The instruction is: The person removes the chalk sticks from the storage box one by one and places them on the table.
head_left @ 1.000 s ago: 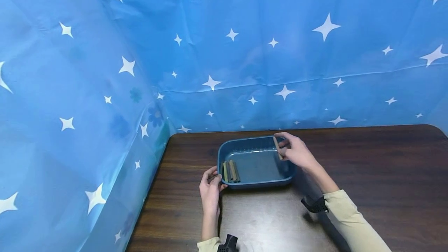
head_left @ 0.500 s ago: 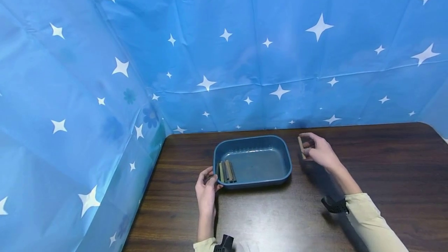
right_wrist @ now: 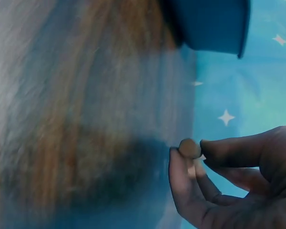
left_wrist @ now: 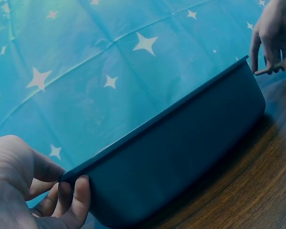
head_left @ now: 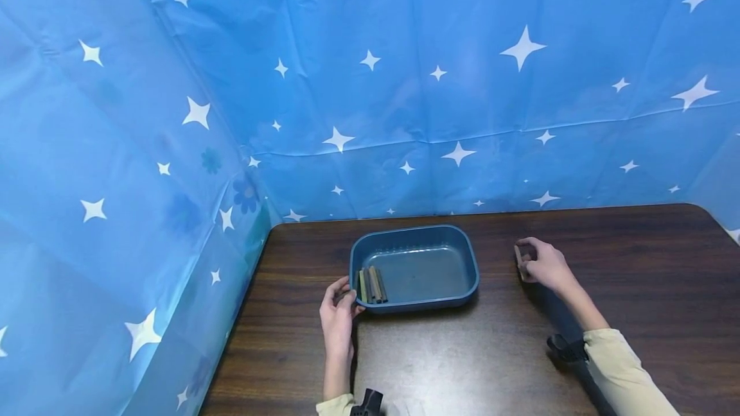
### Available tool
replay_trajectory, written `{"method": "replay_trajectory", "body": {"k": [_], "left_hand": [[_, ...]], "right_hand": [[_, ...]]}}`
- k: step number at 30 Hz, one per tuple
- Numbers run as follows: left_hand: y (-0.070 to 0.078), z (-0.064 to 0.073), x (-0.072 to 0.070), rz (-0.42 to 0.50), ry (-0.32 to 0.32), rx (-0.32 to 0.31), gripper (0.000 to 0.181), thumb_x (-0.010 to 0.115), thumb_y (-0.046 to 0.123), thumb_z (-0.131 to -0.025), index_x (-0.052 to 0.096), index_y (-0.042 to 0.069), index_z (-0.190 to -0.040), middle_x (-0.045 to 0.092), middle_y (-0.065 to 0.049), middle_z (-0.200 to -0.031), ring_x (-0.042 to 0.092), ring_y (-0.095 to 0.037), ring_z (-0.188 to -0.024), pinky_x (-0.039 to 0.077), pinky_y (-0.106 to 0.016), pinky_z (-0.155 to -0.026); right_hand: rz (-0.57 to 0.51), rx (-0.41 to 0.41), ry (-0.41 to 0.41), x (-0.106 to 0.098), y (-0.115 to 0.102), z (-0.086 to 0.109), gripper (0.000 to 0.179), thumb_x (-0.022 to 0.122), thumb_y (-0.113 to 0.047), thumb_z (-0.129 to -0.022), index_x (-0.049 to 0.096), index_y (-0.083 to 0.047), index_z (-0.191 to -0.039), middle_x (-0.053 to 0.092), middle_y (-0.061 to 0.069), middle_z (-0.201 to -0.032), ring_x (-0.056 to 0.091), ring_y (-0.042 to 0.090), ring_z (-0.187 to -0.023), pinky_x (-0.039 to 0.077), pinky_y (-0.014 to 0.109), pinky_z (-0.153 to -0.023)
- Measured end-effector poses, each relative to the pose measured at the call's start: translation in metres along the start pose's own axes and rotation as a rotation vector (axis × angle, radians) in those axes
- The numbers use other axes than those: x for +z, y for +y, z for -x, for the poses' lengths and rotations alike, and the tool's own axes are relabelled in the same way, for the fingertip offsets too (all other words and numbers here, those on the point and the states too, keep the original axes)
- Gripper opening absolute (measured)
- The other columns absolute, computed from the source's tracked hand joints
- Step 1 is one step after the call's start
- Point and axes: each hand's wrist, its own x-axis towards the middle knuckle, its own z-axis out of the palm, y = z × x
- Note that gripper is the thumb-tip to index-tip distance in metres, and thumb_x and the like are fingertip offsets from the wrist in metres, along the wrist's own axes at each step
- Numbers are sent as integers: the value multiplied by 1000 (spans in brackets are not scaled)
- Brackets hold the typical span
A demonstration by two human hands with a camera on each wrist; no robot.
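Observation:
A blue rectangular plastic tray [head_left: 414, 305] stands on the table. My left hand [head_left: 337, 321] pinches its rim at the near left corner; in the left wrist view the thumb and fingers of this hand [left_wrist: 19, 183] close on the tray's end. Several short sticks [head_left: 370, 285], brownish and yellowish green, lie side by side inside the tray at the left. To the right of the tray, my right hand [head_left: 546, 266] pinches a tan stick [head_left: 519, 264] between thumb and fingers. The right wrist view shows the round end of this stick [right_wrist: 189, 149] between the fingertips.
The dark wood-grain table [head_left: 647, 287] extends to the right and toward me. A blue cloth with white stars [head_left: 485, 82] hangs along its back edge and left side. Black wrist cameras [head_left: 565, 348] sit on both wrists.
My right hand has moved right, out from over the tray and then lower toward the table, with the tan stick in it. The left hand keeps its hold on the tray.

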Motion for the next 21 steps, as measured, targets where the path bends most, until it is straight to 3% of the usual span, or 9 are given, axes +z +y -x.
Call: {"method": "replay_trajectory", "body": {"k": [5, 8, 10, 16, 19, 21], "left_hand": [[1, 0, 0, -10, -1, -1, 36, 55, -2, -99, 59, -7, -134, 55, -20, -120, 60, -18, -81, 55, -24, -65], [1, 0, 0, -16, -4, 6, 35, 55, -2, -99, 58, -7, -134, 54, -21, -121, 61, -20, -83, 56, -25, -65], [1, 0, -1, -19, -4, 7, 35, 55, -2, -99, 58, -7, -134, 55, -22, -121, 61, -21, -85, 56, -25, -66], [1, 1, -2, -14, -2, 3, 36, 55, -2, -99, 58, -7, -134, 55, -22, -122, 61, -19, -83, 55, -24, -66], [2, 1, -1, -3, -5, 8, 35, 55, -3, -98, 58, -8, -133, 55, -22, -121, 60, -17, -81, 55, -23, -65], [2, 1, 0, -2, -5, 11, 35, 55, -4, -98, 59, -9, -132, 55, -22, -120, 59, -16, -80, 54, -22, -64]], "right_hand": [[229, -43, 41, 1, 5, -1, 49, 52, 12, -86, 49, 19, -134, 64, 32, -101, 57, 33, -74, 45, 41, -61], [307, -46, 51, 2, 6, -1, 47, 56, 11, -86, 51, 20, -131, 60, 40, -118, 61, 41, -90, 51, 47, -69], [324, -21, 42, 3, 6, -2, 46, 57, 11, -87, 50, 20, -132, 58, 42, -122, 63, 41, -88, 52, 48, -68], [346, 12, 29, 9, 3, -2, 45, 55, 9, -91, 46, 22, -134, 63, 33, -100, 62, 22, -61, 52, 40, -55], [368, 19, 37, 10, 2, -2, 43, 56, 6, -94, 46, 22, -133, 64, 27, -89, 62, 24, -60, 52, 42, -57], [397, 14, 60, 9, 0, -2, 41, 57, 2, -97, 47, 21, -131, 64, 30, -92, 65, 31, -67, 53, 46, -60]]}}
